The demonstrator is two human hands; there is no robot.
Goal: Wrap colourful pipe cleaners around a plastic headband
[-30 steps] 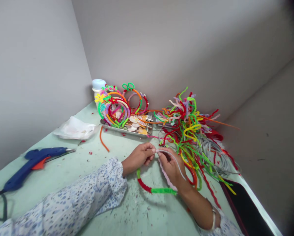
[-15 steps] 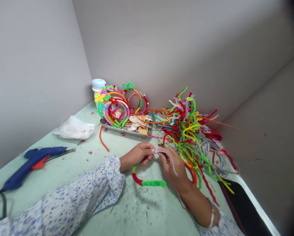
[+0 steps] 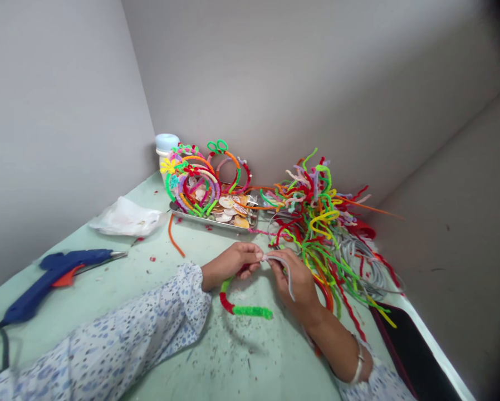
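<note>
A pale strand (image 3: 290, 281) is pinched above the bench (image 3: 233, 367) by the fingers of the left hand (image 3: 233, 260) and right hand (image 3: 300, 284), a green-and-red band (image 3: 252, 312) curving below, and might be let slip were either pinch relaxed; in the metal tray (image 3: 208, 221) behind, flat pieces (image 3: 227, 203) are held beside decorated hoops (image 3: 216, 189)

You're holding a curved band (image 3: 233, 309), fuzzy green, red, then green, partly hidden, its green tip pointing right. Above it, your pale strip (image 3: 289, 271), pinched at one end, arcs right and downward.
</note>
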